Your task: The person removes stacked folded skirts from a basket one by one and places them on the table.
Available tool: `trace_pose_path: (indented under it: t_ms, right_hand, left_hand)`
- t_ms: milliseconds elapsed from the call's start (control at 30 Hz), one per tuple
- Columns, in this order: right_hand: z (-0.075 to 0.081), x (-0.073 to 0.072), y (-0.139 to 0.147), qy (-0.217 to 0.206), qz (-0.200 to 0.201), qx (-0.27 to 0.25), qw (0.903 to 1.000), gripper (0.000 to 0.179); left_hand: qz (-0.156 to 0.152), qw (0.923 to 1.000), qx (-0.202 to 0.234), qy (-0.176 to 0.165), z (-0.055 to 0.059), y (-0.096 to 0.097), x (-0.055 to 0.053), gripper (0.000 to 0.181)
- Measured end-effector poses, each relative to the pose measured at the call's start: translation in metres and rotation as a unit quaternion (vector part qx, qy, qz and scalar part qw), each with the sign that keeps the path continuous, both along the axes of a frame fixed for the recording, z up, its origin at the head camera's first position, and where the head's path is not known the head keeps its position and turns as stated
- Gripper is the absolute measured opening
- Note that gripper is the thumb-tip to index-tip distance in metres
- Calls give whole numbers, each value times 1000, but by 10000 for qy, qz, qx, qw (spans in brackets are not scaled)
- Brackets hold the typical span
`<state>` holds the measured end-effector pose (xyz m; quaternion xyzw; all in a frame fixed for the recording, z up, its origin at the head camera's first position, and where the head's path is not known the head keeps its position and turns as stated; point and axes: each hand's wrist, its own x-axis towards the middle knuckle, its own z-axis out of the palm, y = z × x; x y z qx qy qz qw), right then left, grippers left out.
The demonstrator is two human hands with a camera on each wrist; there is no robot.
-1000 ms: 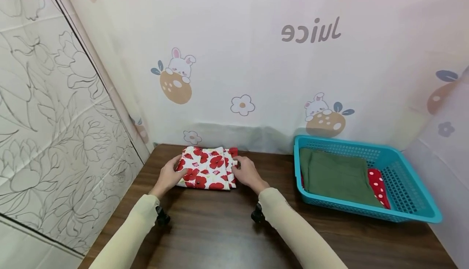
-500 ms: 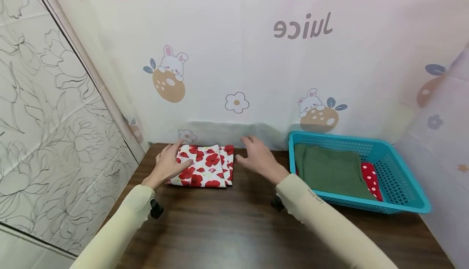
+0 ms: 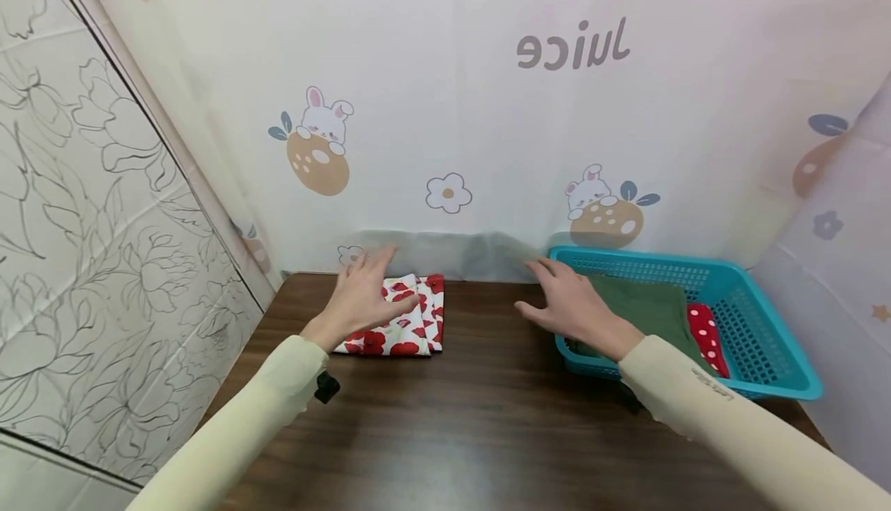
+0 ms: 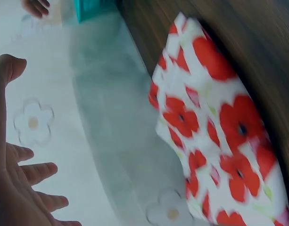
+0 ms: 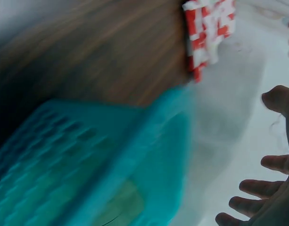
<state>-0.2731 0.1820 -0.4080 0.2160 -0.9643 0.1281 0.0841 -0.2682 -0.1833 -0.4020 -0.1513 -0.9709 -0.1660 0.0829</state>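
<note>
A folded white cloth with red flowers (image 3: 409, 333) lies near the back left of the table, partly hidden behind my left hand (image 3: 362, 294). That hand hovers above it with spread fingers and holds nothing; in the left wrist view the flowered cloth (image 4: 215, 136) is apart from the fingers. My right hand (image 3: 572, 302) is raised over the left end of the turquoise plastic basket (image 3: 773, 325), fingers spread, holding nothing. Inside the basket lie a folded dark green cloth (image 3: 647, 306) and a red cloth with white dots (image 3: 706, 337), the latter partly covered by the green one.
The brown wooden table (image 3: 445, 418) runs up against a pale printed curtain (image 3: 445, 109) at the back. Another sheet with line-drawn flowers (image 3: 139, 264) hangs along the left side. The basket takes up the table's back right.
Both hands have let go of the flowered cloth and lifted off it. My right hand has moved right to the basket; the left has shifted slightly right above the cloth.
</note>
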Motion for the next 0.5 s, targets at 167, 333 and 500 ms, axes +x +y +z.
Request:
trace_pose_path:
  t_ms: [167,333,500]
  right_hand:
    - [-15,6,40,-94,-253,-99,9996,81]
    - [-25,10,73,-192,-488,-192,9984,83]
    - [-33,10,106,-337,-746,-104,9966,87]
  left_hand:
    - [-416,9985,-319,133,-13,35,5,98]
    - [-740,9960,-506,11,-35,73,10,98]
    - [-1053,9934,-451,-102,-46,115,17,97]
